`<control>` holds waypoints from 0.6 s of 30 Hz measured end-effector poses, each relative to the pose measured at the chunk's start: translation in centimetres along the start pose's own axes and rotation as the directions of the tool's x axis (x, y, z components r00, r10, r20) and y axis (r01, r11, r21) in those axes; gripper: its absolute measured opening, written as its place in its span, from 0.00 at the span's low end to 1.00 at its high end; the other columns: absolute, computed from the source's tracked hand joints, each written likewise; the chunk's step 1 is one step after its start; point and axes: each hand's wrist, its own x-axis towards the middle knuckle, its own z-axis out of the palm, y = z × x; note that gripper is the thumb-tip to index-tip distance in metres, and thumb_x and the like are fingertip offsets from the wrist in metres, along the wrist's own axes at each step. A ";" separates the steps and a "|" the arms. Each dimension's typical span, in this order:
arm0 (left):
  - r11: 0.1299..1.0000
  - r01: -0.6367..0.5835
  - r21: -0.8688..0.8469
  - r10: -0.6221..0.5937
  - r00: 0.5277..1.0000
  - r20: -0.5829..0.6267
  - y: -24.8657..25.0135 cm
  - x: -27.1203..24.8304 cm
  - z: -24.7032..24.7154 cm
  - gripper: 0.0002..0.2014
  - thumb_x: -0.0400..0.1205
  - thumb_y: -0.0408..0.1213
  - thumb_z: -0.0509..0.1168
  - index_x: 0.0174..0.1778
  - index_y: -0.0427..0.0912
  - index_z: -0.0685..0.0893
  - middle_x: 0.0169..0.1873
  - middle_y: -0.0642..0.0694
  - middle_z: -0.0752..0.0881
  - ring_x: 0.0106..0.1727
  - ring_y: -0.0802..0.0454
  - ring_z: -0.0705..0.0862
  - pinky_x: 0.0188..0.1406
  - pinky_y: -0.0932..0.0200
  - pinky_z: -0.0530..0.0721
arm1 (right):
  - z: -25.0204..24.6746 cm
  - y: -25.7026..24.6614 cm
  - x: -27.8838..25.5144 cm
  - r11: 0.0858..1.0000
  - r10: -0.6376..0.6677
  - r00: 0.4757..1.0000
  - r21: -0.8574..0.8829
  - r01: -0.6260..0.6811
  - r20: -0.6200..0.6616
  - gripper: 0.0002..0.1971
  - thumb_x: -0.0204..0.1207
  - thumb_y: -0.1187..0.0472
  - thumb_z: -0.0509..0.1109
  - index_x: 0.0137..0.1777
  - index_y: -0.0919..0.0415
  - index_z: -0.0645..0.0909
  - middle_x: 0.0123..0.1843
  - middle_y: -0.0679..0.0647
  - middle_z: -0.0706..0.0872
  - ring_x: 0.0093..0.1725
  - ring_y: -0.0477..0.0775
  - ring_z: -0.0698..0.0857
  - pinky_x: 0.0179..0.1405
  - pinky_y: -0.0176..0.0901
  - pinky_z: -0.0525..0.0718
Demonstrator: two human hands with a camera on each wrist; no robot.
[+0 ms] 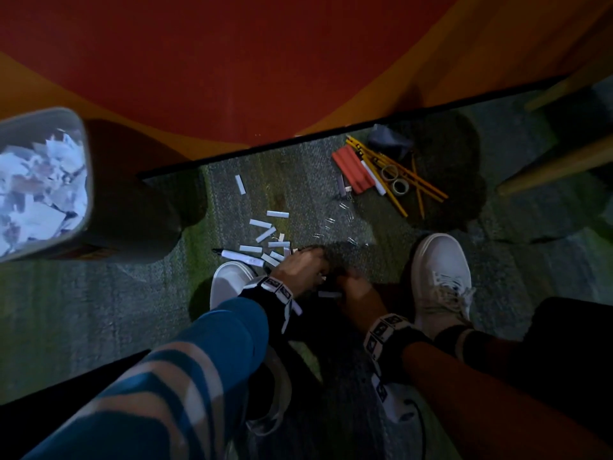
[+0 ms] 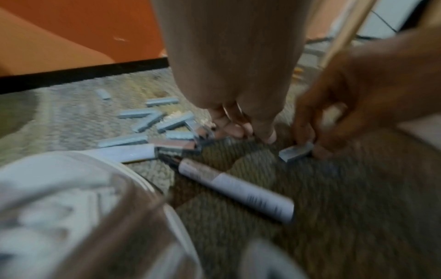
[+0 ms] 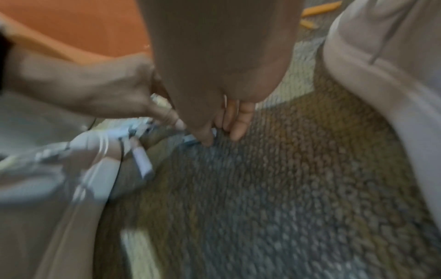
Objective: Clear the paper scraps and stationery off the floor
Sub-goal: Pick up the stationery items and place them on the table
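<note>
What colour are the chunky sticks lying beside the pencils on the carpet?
Red. The sticks lie bundled next to the yellow pencils; the head view shows them best.

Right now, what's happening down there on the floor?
A person crouches over the carpet gathering staple strips. The right hand pinches one strip off the carpet; the left hand reaches into the pile beside a marker. Pencils, tape rolls and red strips still lie farther off. The bin holds paper scraps.
</note>
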 end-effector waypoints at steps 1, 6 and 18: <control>1.000 0.025 -0.014 -0.025 1.000 0.003 0.0 0.0 -0.4 0.11 0.80 0.36 0.68 0.57 0.45 0.88 0.61 0.45 0.82 0.63 0.45 0.82 0.55 0.53 0.77 | -0.8 -0.3 0.0 1.000 0.016 1.000 0.003 -0.016 0.007 0.12 0.71 0.66 0.69 0.54 0.66 0.86 0.54 0.68 0.85 0.52 0.71 0.85 0.50 0.55 0.82; 0.982 0.111 -0.154 -0.126 0.988 -0.089 0.4 -0.7 -5.6 0.08 0.77 0.34 0.72 0.50 0.47 0.90 0.54 0.46 0.89 0.55 0.46 0.87 0.51 0.59 0.81 | -6.8 -1.8 -0.5 0.982 0.156 0.986 0.113 -0.149 -0.054 0.09 0.76 0.63 0.72 0.55 0.62 0.85 0.57 0.69 0.84 0.58 0.69 0.83 0.57 0.52 0.78; 0.998 -0.045 0.045 0.063 0.795 -0.603 10.9 -2.9 -32.3 0.06 0.79 0.40 0.70 0.48 0.46 0.91 0.46 0.43 0.91 0.48 0.41 0.89 0.49 0.49 0.87 | -33.2 -9.6 -4.2 0.988 0.064 0.864 0.156 0.017 -0.500 0.02 0.69 0.62 0.79 0.38 0.57 0.88 0.37 0.58 0.88 0.40 0.56 0.86 0.42 0.41 0.83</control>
